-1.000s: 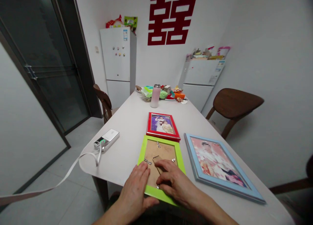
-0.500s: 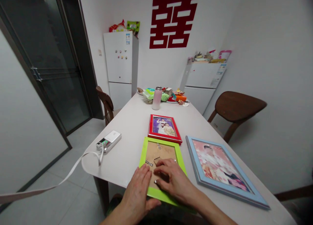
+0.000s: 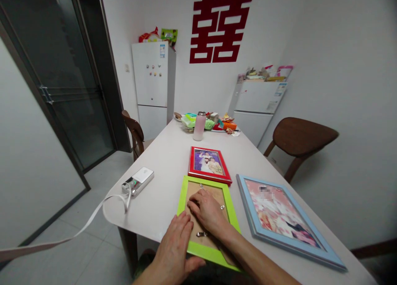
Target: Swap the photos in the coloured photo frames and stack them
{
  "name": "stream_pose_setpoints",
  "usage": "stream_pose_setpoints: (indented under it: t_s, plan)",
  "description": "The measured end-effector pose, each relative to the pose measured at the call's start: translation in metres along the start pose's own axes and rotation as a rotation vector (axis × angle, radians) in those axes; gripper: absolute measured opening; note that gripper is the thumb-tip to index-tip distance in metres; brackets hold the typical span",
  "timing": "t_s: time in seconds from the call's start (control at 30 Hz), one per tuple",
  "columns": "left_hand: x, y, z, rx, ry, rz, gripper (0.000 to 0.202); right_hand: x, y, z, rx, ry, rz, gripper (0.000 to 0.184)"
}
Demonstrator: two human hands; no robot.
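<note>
On the white table (image 3: 161, 165), near edge, lies a lime-green rectangular frame (image 3: 232, 210), back up. Left hand (image 3: 175, 239), flat, braces it; right hand (image 3: 207, 208), curled, hold indeterminable, apparently works silver metal clips (image 3: 202, 234); next requires fingertip precision.

Three picture frames (image 3: 232, 210) (image 3: 225, 167) (image 3: 248, 204), two hands (image 3: 175, 241) (image 3: 208, 212), two refrigerators (image 3: 150, 84) (image 3: 256, 95), one bottle (image 3: 199, 128)

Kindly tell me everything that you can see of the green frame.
The green frame lies back side up at the near edge of the table. Its bright border surrounds a brown, board-like backing with small metal clips. The left hand rests across its left side; the right hand is over the backing, hiding part of it. Its front is hidden.
</note>
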State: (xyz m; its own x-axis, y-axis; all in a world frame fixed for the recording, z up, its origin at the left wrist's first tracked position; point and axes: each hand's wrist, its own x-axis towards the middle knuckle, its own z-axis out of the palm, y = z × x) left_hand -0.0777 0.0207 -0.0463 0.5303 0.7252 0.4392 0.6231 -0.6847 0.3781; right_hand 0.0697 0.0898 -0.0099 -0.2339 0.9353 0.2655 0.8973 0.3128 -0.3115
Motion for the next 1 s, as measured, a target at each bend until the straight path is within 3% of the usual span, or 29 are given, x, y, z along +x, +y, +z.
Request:
stream_pose_setpoints:
  t_s: [0.07,0.27,0.43,0.73,0.9,1.0]
  plan:
    - [0.002,-0.001,-0.006,-0.054,-0.015,-0.026,0.069,0.004,0.012,-0.001,-0.025,0.024,0.040,0.026]
    - [0.023,-0.006,-0.013,-0.095,-0.043,-0.294,0.064,0.021,0.038,0.003,-0.101,0.069,0.155,0.026]
    - [0.030,-0.008,-0.006,-0.099,-0.084,-0.297,0.065,0.026,0.032,0.010,-0.097,0.073,0.148,0.026]
    - [0.033,-0.001,-0.015,-0.132,-0.182,-0.380,0.067,0.026,0.026,0.006,-0.037,0.052,0.076,0.027]
    - [0.030,-0.005,-0.010,-0.164,-0.127,-0.377,0.065,0.000,0.027,-0.015,-0.007,0.078,0.090,0.033]
    - [0.028,-0.007,-0.007,-0.173,-0.099,-0.377,0.066,-0.028,0.026,-0.030,0.038,-0.017,0.099,0.034]
